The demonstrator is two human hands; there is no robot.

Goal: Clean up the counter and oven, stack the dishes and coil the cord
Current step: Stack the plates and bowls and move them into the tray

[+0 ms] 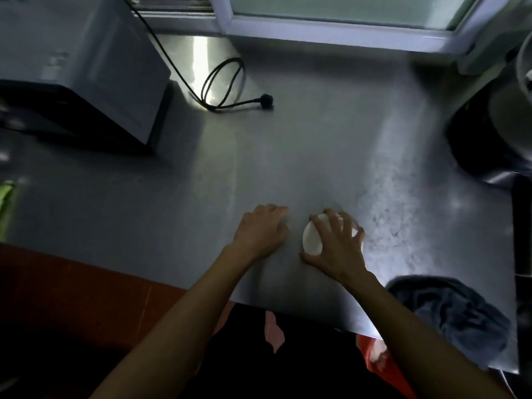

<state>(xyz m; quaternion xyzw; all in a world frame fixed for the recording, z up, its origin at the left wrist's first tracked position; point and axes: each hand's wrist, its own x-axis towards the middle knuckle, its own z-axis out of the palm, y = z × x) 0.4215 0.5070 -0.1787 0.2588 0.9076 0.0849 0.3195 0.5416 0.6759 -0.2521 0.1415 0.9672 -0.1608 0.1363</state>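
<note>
- A window [345, 10] with a pale frame and frosted glass runs along the far edge, above a white sill [331, 36].
- Daylight from it leaves bright glare streaks on the grey metal surface below; the rest of the scene is dim.
- Reddish-brown floor tiles [72, 298] show at lower left.
- A strip of green [5, 203] sits at the left edge, too blurred to identify.

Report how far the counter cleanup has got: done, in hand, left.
Done: the cord already lies looped beside the oven. In hand: the right hand grips a white pad on the counter; the left hand rests beside it. Left: a smeared patch; no stacked dishes visible.
</note>
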